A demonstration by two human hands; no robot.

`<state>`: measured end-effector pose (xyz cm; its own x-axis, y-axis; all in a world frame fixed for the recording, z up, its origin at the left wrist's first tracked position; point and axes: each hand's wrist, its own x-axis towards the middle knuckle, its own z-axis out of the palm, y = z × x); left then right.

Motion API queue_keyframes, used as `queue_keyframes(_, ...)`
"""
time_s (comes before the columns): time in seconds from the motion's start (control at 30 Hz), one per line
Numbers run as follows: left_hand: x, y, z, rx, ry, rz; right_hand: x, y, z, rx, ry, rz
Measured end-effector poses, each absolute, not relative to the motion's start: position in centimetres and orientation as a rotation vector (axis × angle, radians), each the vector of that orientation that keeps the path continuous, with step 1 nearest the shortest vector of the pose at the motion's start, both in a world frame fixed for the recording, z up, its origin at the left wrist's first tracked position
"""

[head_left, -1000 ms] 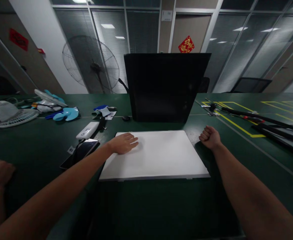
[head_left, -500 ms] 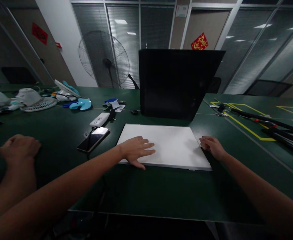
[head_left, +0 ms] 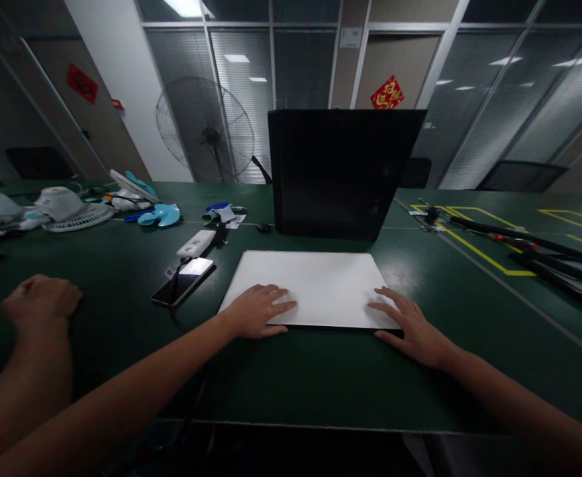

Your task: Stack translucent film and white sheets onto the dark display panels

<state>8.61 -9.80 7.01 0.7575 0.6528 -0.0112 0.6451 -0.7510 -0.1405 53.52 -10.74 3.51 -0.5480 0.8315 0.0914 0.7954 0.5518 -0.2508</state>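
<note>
A flat white board (head_left: 315, 281) lies on the dark green table (head_left: 320, 384) in front of me. My left hand (head_left: 255, 311) rests palm down on the board's near left corner, fingers stretched out. At the near right corner my right hand (head_left: 410, 328) lies flat with spread fingers, partly on the board and partly on the table. Neither hand holds anything.
A black upright panel (head_left: 340, 172) stands behind the board. A phone (head_left: 184, 281) and a white power bank (head_left: 196, 243) lie to the left. Fan parts (head_left: 72, 212) and blue blades (head_left: 159, 215) sit far left. Another person's fist (head_left: 42, 301) rests at left. Black rods (head_left: 529, 242) lie right.
My right hand has opened from a fist and come to the board's near right corner. My left hand slid back to the near left corner. The view has shifted slightly.
</note>
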Motion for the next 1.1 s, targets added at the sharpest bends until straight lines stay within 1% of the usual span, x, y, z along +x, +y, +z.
queue_keyframes(0.4, 8.1, -7.9, 6.6, -2.821, -1.04, 0.074, 52.8, -9.8, 4.0, -1.461, -2.627, 0.356)
queue_keyframes(0.53, 7.9, -5.9, 6.2, -2.815, -1.019, 0.09, 52.7, -7.9, 3.9, -1.463, -2.648, 0.357)
queue_keyframes(0.83, 7.6, 0.1, 4.9, -2.818, -1.012, -0.014, 52.6, -2.2, 3.8, -1.483, -2.647, 0.397)
queue_keyframes(1.1, 7.4, 3.9, 5.1, -2.839, -1.047, 0.046, 52.0, 0.1, 3.4, -1.502, -2.608, 0.385)
